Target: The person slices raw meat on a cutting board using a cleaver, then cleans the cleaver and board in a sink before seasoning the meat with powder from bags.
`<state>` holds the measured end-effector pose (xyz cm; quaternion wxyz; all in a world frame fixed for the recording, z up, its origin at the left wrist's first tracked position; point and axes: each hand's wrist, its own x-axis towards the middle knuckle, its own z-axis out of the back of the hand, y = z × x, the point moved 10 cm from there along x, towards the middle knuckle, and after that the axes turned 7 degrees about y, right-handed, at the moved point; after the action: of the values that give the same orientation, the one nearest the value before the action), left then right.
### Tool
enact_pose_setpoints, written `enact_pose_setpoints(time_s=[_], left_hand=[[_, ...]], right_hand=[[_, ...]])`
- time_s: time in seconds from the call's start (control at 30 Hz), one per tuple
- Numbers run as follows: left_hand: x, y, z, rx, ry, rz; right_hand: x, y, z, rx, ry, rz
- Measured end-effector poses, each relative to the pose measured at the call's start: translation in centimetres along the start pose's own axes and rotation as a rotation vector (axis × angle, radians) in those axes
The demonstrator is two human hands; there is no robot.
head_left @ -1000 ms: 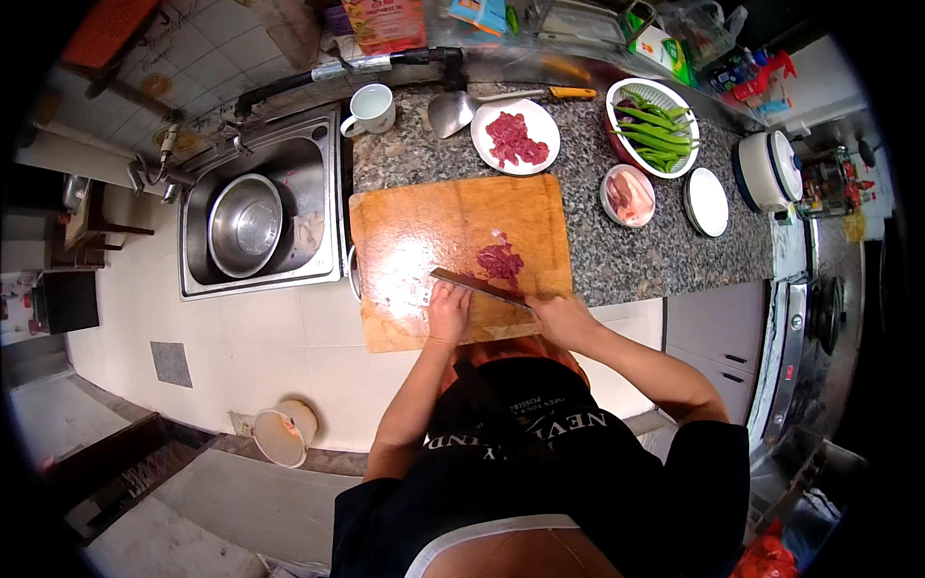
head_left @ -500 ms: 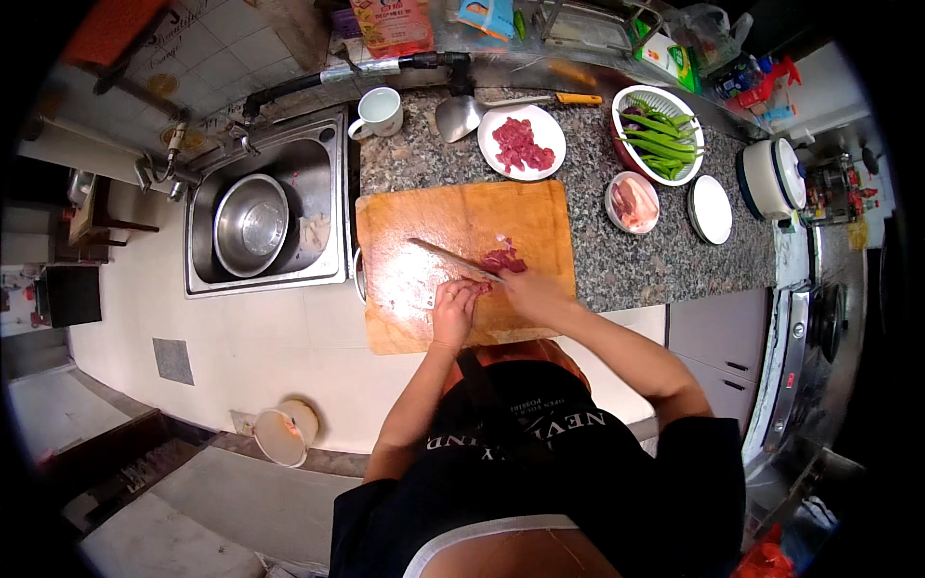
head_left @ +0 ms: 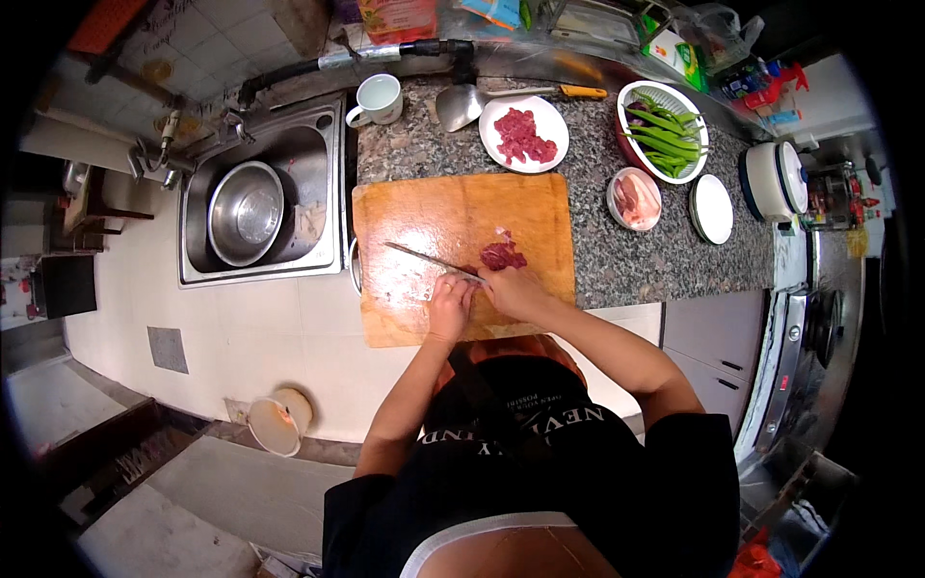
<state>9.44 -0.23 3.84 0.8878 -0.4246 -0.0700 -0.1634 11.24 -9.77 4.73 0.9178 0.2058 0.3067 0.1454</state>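
Observation:
My right hand is wrapped round the handle of a kitchen knife, whose long blade points to the far left across the wooden cutting board. Just left of it, my left hand has its fingers curled close to the blade. They press on a piece of red meat, mostly hidden by the fingers and knife. Beyond the right hand lies a small pile of cut red meat. More sliced meat sits on a white plate behind the board.
A sink with a steel bowl stands left. Behind the board are a mug and a spatula. Green peppers in a basket, a bowl of pale meat, a white dish and a cooker stand right.
The knife's tip has swung a little to the left, and my right hand has drawn slightly left, nearer my left hand. The view has shifted slightly.

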Motion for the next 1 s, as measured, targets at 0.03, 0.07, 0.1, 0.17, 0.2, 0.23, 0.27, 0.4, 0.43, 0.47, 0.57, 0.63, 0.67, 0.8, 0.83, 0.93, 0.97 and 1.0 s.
enact_pose_setpoints(time_s=[0.03,0.07,0.1,0.17,0.2,0.23,0.27,0.4,0.43,0.47,0.57,0.63,0.67,0.8,0.83,0.93,0.97,1.0], left_hand=[[0.3,-0.1,0.2,-0.007,0.002,0.001],[0.4,-0.3,0.4,0.005,-0.013,-0.013],[0.4,-0.4,0.6,0.015,-0.034,-0.021],[-0.2,-0.1,0.4,0.018,-0.045,-0.004],[-0.5,0.5,-0.1,0.018,-0.033,0.007],[-0.5,0.8,-0.2,0.019,-0.018,0.018],[-0.4,0.8,-0.2,0.013,-0.028,0.007],[-0.5,0.6,-0.2,0.008,-0.011,0.004],[-0.4,0.6,-0.4,0.009,-0.003,0.004],[-0.2,0.5,-0.5,0.011,-0.001,0.004],[-0.2,0.1,-0.2,0.019,-0.005,0.001],[-0.5,0.2,-0.1,0.002,-0.030,0.003],[-0.3,0.3,0.0,0.027,-0.026,-0.003],[-0.5,0.4,-0.1,0.031,-0.023,0.014],[-0.6,0.5,-0.2,0.030,-0.023,0.012],[-0.4,0.4,-0.6,0.042,0.003,0.008],[-0.3,0.3,-0.6,0.049,0.017,0.003],[-0.2,0.4,-0.7,0.043,0.021,0.005]], right_hand=[[0.1,-0.1,0.3,0.012,-0.005,-0.004],[0.0,-0.1,0.7,0.025,-0.010,-0.008],[-0.6,-0.4,0.9,-0.001,0.037,-0.012],[-3.6,-1.2,1.5,-0.055,0.151,-0.026],[-4.8,-1.6,1.6,-0.076,0.173,-0.038],[-5.9,-1.9,1.5,-0.093,0.195,-0.050],[-6.3,-2.1,1.3,-0.111,0.218,-0.060],[-3.7,-1.6,0.1,-0.009,0.112,-0.013],[-1.9,-1.0,-0.6,0.019,0.080,-0.003],[-0.5,-0.6,-0.8,0.042,0.043,0.005],[1.1,0.4,0.2,0.074,-0.028,0.051],[-0.5,-0.2,1.6,0.001,0.013,-0.004],[-1.7,-0.8,2.2,-0.036,0.038,-0.032],[-5.9,-2.6,1.7,-0.024,0.164,-0.031],[-6.2,-2.8,1.5,-0.006,0.180,-0.027],[-5.1,-2.3,1.4,0.080,0.081,0.035],[-4.0,-2.0,1.2,0.114,0.020,0.062],[-2.0,-1.9,0.1,0.100,-0.033,0.088]])
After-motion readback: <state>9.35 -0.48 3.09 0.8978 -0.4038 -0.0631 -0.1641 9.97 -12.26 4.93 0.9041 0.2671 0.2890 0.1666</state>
